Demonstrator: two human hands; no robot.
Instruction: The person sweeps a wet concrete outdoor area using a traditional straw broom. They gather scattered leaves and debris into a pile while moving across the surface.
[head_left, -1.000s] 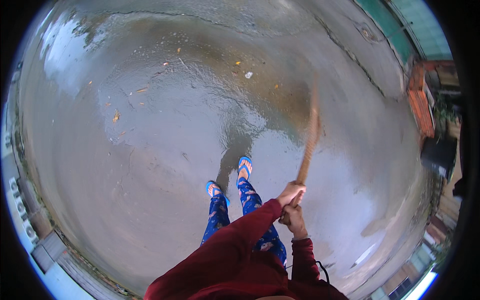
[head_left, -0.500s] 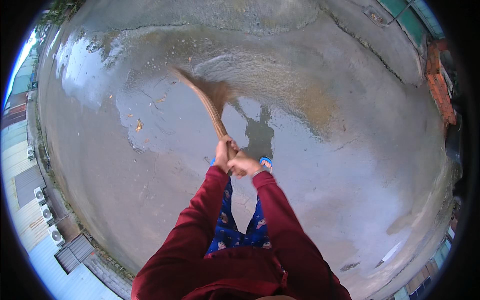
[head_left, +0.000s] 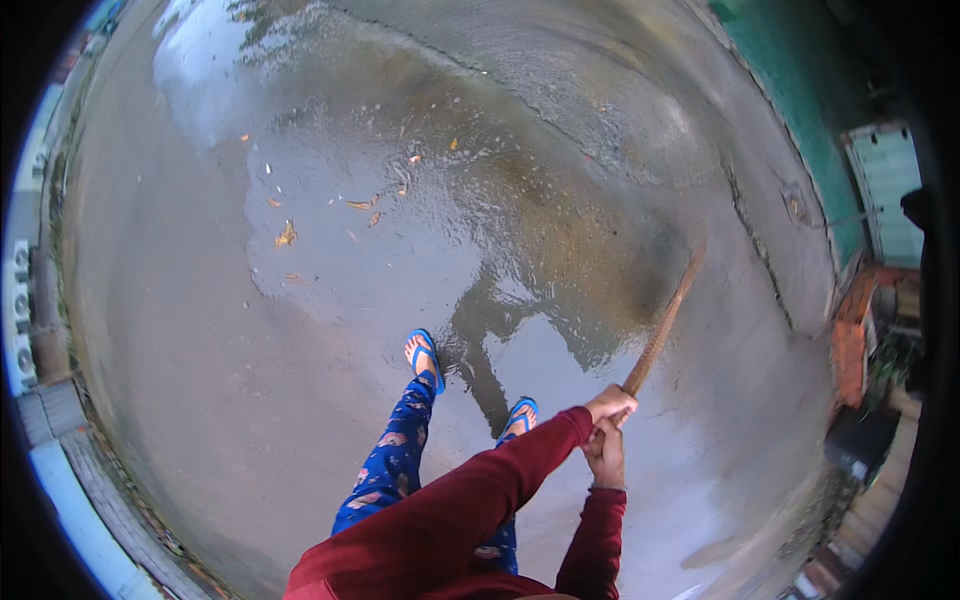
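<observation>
Both fists are wrapped round a brown broom (head_left: 662, 335) with a bound, ridged handle, held out to my right. My left hand (head_left: 609, 403) grips it farther along, its red sleeve crossing in front of my body. Just below, touching it, my right hand (head_left: 606, 455) closes round the near end. The broom's far end points up and right over the wet ground; its bristles cannot be made out clearly. A broad puddle (head_left: 350, 270) spreads ahead of my feet, rippled near the broom and reflecting a dark figure.
My feet in blue flip-flops (head_left: 425, 360) stand at the puddle's near edge. Yellow-brown leaves (head_left: 286, 235) and small litter lie in the water. A cracked concrete strip (head_left: 745, 215) runs at the far right, before a green wall (head_left: 790, 110) and orange bricks (head_left: 853, 325).
Both hands have swung the broom from the front left across to my right. The view has turned right, and ripples and floating bits have spread over the puddle.
</observation>
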